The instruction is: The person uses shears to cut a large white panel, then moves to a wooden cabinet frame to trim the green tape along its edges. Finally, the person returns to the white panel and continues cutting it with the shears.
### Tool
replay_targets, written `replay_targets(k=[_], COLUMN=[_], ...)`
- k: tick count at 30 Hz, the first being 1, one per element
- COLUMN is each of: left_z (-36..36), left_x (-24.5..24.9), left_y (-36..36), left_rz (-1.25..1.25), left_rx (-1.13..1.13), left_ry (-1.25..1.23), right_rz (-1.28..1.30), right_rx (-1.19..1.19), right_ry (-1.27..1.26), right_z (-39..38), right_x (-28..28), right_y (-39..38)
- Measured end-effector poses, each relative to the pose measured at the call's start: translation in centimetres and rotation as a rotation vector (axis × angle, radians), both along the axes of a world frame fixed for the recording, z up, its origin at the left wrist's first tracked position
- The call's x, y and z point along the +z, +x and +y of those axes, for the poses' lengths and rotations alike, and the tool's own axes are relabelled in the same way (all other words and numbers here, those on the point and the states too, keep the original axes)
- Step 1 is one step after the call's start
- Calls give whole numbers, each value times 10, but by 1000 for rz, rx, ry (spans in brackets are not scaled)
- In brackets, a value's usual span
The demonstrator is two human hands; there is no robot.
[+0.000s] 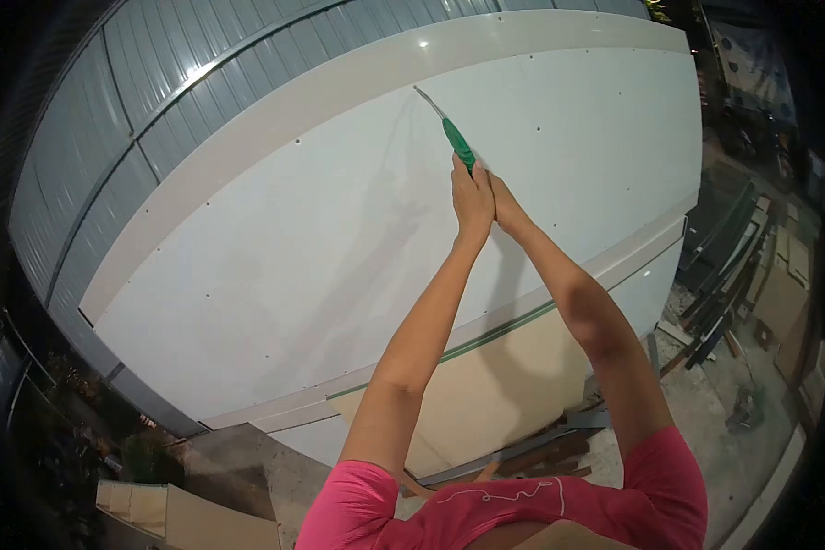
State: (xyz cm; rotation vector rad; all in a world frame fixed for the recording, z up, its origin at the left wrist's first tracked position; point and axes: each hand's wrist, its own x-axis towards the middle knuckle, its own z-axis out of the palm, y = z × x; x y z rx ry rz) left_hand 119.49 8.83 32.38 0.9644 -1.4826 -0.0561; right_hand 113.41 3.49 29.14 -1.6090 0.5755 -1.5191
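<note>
Both my arms reach up toward a large white panel (339, 229) dotted with small dark screw heads. A screwdriver with a green handle (456, 137) and a long metal shaft is gripped between my hands. Its tip meets the panel at a small dark spot near the upper beige strip (357, 87). My left hand (473, 202) is closed around the lower part of the handle. Pressed against it from the right is my right hand (504, 200), also closed at the handle's end, its fingers partly hidden.
Corrugated grey metal sheeting (192, 55) rises behind the panel. A beige board (495, 394) with a green edge leans below it. Scrap strips and boards (733, 266) lie on the concrete at right. A cardboard box (192, 509) sits at lower left.
</note>
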Motion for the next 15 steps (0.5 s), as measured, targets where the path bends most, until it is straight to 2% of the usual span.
replay_targets(k=[3, 5, 6, 8, 10, 11, 12, 13, 14, 15], left_z=[-6, -14, -12, 0, 15, 25, 30, 33, 34, 33], left_x=[-1, -6, -7, -5, -24, -40, -63, -90, -114, -140], left_y=[10, 9, 7, 7, -3, -10, -17, -23, -28, -33], left_rz=[24, -18, -34, -56, -90, -102, -110, -177, -242, -294], left_rx=[-33, 57, 46, -59, -38, -52, -71, -118, -164, -185], left_ry=[60, -86, -58, -71, 0, 44, 80, 98, 104, 225], right_rz=[-38, -35, -42, -60, -95, -105, -238, -246, -366, -483], right_rx=[-23, 47, 73, 103, 66, 56, 8, -9, -128, -247], right_ry=[95, 46, 39, 50, 157, 211, 231, 259, 267, 264], right_z=[-6, -3, 0, 13, 48, 63, 69, 69, 64, 62], right_x=[2, 13, 12, -6, -23, -36, -62, -97, -136, -168], right_y=[12, 17, 15, 6, -8, -16, -17, -16, -14, -17])
